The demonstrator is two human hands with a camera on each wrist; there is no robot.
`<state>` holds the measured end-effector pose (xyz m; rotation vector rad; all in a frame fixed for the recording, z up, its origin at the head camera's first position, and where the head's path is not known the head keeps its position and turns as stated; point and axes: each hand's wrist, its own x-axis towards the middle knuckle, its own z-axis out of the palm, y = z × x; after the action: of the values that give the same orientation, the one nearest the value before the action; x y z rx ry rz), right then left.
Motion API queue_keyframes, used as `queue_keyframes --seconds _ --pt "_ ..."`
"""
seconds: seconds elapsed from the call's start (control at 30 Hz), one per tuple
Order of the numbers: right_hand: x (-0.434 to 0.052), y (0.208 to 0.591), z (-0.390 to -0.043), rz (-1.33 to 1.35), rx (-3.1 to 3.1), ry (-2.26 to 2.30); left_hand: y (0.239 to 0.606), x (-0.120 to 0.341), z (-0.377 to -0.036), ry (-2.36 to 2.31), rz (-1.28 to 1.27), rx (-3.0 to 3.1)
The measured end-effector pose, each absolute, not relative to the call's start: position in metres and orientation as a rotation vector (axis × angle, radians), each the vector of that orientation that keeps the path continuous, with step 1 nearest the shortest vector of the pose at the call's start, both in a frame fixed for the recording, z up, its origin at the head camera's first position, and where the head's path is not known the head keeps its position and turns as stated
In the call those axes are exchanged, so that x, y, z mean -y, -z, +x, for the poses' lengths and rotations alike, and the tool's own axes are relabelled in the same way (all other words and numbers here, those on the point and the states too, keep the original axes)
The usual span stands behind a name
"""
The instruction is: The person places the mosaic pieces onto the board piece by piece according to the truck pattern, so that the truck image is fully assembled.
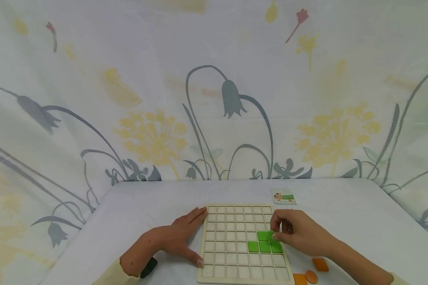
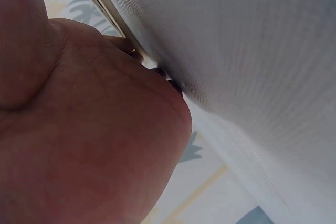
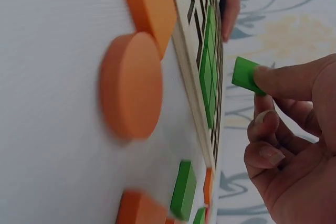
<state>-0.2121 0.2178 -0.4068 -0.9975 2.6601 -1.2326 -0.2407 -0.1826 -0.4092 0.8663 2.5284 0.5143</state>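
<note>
A wooden grid board [image 1: 235,221] lies on the white table, with several green square tiles [image 1: 265,246] set in its right cells. My right hand [image 1: 296,231] hovers over the board's right side and pinches one green tile [image 3: 245,75] between thumb and forefinger, just above the board [image 3: 193,77]. Flat on the table, my left hand [image 1: 180,239] rests against the board's left edge with straight fingers; the left wrist view shows only its palm [image 2: 89,145] pressed to the tablecloth.
Orange pieces, a square [image 1: 320,264], a round disc [image 1: 310,276] and another square [image 1: 299,279], lie right of the board. A loose green tile [image 3: 184,190] sits nearby. A small picture card [image 1: 283,196] lies beyond the board. A flowered curtain hangs behind the table.
</note>
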Motion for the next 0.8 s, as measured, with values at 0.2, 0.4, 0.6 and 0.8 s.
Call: queue_keyframes --seconds 0.2,0.4,0.6,0.8 --pt "-0.194 0.408 -0.223 -0.908 -2.643 1.234 0.41 0.183 -0.242 -0.524 0.863 -2.522" --pt "-0.177 0.41 -0.237 -0.989 -2.646 1.183 0.408 0.182 -0.24 -0.525 0.85 -2.526" --pt "-0.172 0.414 -0.242 -1.025 -2.624 1.175 0.408 0.182 -0.239 -0.522 0.862 -2.523" --pt "-0.174 0.416 -0.241 -1.022 -2.644 1.124 0.406 0.182 -0.239 -0.512 0.882 -2.527"
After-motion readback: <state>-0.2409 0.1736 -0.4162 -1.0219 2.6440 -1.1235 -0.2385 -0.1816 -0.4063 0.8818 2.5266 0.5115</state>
